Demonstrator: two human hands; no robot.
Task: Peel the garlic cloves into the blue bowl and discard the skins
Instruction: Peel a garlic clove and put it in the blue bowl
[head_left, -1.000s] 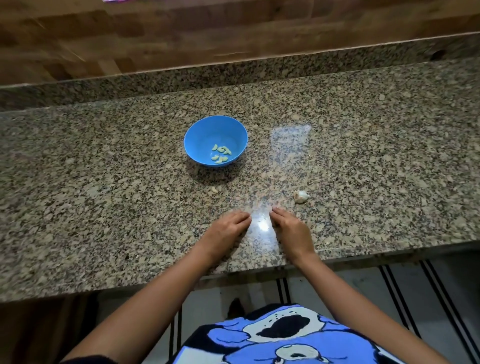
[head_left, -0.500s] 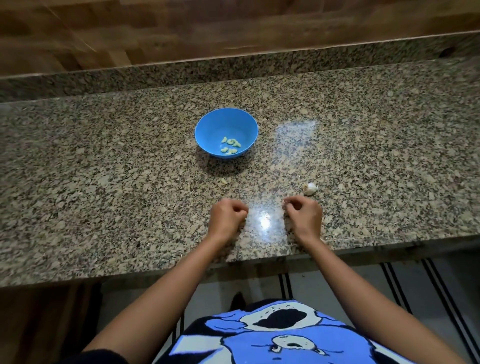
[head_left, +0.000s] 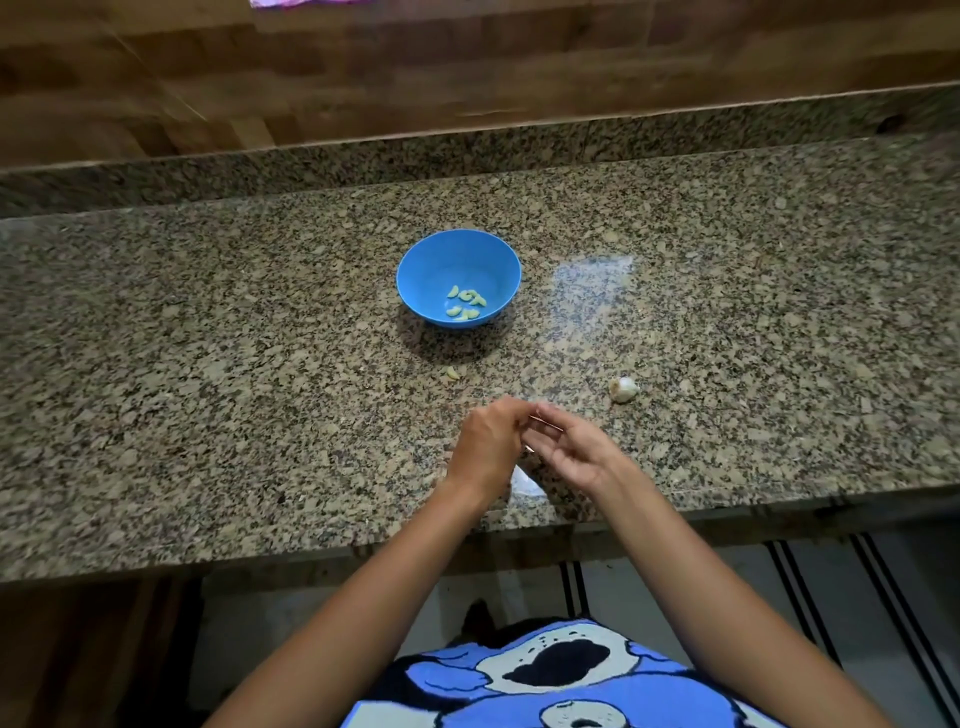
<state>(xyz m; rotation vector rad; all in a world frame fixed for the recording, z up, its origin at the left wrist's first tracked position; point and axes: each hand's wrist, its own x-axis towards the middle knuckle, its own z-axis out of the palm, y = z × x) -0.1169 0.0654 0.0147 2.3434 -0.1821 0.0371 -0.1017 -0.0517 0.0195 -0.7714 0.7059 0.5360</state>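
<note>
Inside the blue bowl (head_left: 431, 265), set mid-worktop (head_left: 208, 389), several peeled cloves (head_left: 465, 304) are gathered. One small pale piece (head_left: 452, 373) is seen just before the bowl, and a whitish garlic remnant (head_left: 623, 388) to its right. Nearer the front edge, the left hand (head_left: 488, 441) and right hand (head_left: 576, 452) are held together, fingertips meeting; whether anything is pinched in either grip cannot be told. Skin clearing is judged to be in hand; next, the loose pieces must be gathered.

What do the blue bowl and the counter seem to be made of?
The blue bowl looks like plastic: even bright colour, thin rim, smooth soft sheen. The counter looks like polished granite, or a stone imitation: speckled brown, grey and black grains, with a glossy light reflection.
</note>
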